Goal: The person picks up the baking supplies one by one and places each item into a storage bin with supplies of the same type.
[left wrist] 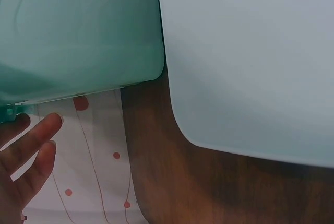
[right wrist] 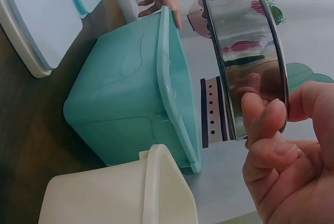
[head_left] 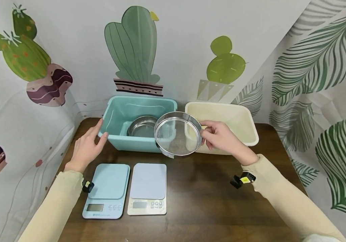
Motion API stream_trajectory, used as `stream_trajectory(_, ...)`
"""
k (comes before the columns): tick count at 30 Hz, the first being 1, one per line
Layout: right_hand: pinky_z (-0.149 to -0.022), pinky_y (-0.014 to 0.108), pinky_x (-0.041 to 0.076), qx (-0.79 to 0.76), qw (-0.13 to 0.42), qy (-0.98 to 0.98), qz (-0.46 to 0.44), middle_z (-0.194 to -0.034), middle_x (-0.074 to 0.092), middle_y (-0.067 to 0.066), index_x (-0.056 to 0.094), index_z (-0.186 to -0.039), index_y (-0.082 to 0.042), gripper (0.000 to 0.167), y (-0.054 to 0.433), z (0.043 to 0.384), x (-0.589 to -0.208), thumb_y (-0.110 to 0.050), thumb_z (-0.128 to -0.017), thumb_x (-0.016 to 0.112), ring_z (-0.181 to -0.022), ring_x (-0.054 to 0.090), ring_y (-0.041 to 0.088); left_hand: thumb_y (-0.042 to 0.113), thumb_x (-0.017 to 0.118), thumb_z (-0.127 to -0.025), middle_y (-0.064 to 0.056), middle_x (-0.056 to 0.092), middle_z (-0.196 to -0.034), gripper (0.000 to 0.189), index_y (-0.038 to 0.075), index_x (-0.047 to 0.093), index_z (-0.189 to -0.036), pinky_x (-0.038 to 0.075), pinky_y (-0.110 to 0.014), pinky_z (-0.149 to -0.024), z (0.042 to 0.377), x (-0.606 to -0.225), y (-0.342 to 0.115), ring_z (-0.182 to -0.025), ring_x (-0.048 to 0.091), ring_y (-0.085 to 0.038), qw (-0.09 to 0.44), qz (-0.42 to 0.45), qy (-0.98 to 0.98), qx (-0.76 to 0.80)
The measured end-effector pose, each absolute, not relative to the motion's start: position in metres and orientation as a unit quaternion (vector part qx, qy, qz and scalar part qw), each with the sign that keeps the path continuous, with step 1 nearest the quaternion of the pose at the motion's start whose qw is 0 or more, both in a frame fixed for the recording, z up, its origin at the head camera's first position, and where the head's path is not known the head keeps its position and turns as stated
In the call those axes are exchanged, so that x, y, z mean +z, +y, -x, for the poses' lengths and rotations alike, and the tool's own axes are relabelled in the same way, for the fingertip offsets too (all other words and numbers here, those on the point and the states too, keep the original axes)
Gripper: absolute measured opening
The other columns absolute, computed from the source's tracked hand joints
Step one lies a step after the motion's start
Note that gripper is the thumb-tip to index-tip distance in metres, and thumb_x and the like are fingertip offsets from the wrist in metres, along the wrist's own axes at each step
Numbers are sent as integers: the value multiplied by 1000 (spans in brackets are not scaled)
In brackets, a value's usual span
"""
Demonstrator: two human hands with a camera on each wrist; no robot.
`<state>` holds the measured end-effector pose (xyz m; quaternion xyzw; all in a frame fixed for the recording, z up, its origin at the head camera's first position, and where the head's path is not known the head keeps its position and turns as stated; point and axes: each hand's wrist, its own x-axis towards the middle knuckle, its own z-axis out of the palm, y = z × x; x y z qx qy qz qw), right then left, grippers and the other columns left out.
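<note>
A round metal sieve (head_left: 176, 133) with a fine mesh is pinched at its right rim by my right hand (head_left: 216, 135). It hangs in the air, overlapping the near right corner of the teal bin (head_left: 136, 144) and the left side of the cream bin (head_left: 236, 126) in the head view. In the right wrist view, thumb and fingers grip the sieve's shiny side wall (right wrist: 245, 51). A second metal sieve (head_left: 142, 121) lies inside the teal bin. My left hand (head_left: 86, 146) rests at that bin's left rim with its fingers extended.
In front of the teal bin, a light blue kitchen scale (head_left: 110, 181) lies beside a white kitchen scale (head_left: 148, 181) on the dark wooden table (head_left: 221, 201). Behind the bins hangs a cloth (head_left: 182, 50) printed with cacti and leaves.
</note>
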<state>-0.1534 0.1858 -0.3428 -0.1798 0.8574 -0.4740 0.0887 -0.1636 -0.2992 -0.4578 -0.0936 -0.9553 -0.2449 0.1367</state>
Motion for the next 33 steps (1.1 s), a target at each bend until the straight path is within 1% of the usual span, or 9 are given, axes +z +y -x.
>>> stream_trajectory(3,-48,24,42,-475,90,858,175,-67,69,8,64,-134,3,41,184,156,-342,-4,-96,53,-44,55,15,43,47,-109,-28,55,-144,64,19,30,-166,49,-67,-76,164,-459,-299,-94,68,-47,138,94,-955,-245)
stream_trajectory(10,-45,23,38,-475,93,860,165,-67,69,8,67,-129,1,37,178,164,-339,-6,-96,53,-45,54,14,44,46,-109,-28,54,-146,65,19,29,-166,50,-67,-78,164,-458,-299,-94,68,-46,133,92,-955,-247)
stream_trajectory(14,-45,24,37,-471,99,862,158,-67,69,7,67,-131,-1,37,174,170,-339,-8,-97,53,-45,54,14,43,47,-109,-28,55,-145,64,18,30,-166,50,-66,-77,164,-457,-298,-91,68,-44,134,92,-955,-248)
stream_trajectory(20,-46,23,37,-472,100,862,156,-67,70,6,67,-131,1,39,169,180,-338,-8,-96,52,-45,54,14,44,46,-109,-28,54,-146,65,18,30,-166,50,-67,-79,163,-456,-298,-95,67,-45,131,90,-956,-247)
stream_trajectory(27,-45,23,38,-482,99,856,158,-69,71,12,67,-129,1,39,166,188,-337,-7,-94,52,-45,53,12,43,46,-109,-27,54,-146,64,19,30,-166,50,-66,-76,163,-457,-298,-95,68,-45,136,90,-955,-246)
stream_trajectory(33,-45,23,39,-485,99,855,153,-68,71,8,68,-128,-1,37,162,192,-335,-8,-96,51,-45,53,13,43,46,-109,-26,55,-146,64,19,30,-166,49,-66,-75,163,-457,-298,-94,69,-45,137,92,-955,-247)
